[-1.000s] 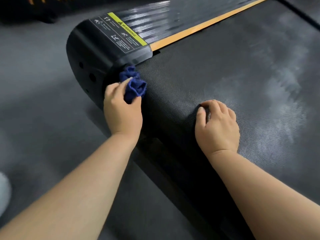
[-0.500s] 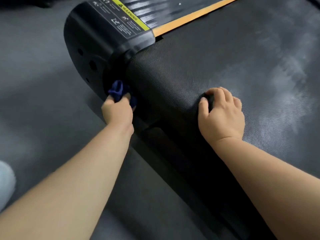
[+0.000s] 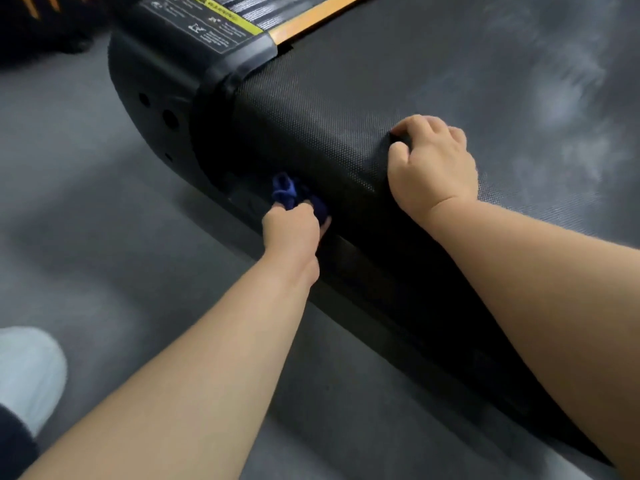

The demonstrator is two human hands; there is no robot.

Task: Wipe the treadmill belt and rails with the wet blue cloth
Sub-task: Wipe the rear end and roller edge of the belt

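The black textured treadmill belt (image 3: 398, 84) curves down over its rear end toward me. My left hand (image 3: 290, 227) is shut on the bunched blue cloth (image 3: 286, 191) and presses it against the lower rear edge of the belt, beside the black end cap (image 3: 156, 98). My right hand (image 3: 431, 166) rests on the belt's rounded end with fingers curled, pinching or pressing the belt surface. The left rail (image 3: 311, 15) with its orange strip runs away at the top. Dusty pale smears lie on the belt (image 3: 561, 98) to the right.
A warning sticker with a yellow-green band (image 3: 207, 19) sits on the end cap's top. Grey floor (image 3: 86, 220) spreads to the left. A white shoe tip (image 3: 27, 372) shows at the lower left edge.
My left hand has carried the cloth down from the top corner of the belt by the end cap to the lower rear edge. My right hand has stayed on the belt's end.
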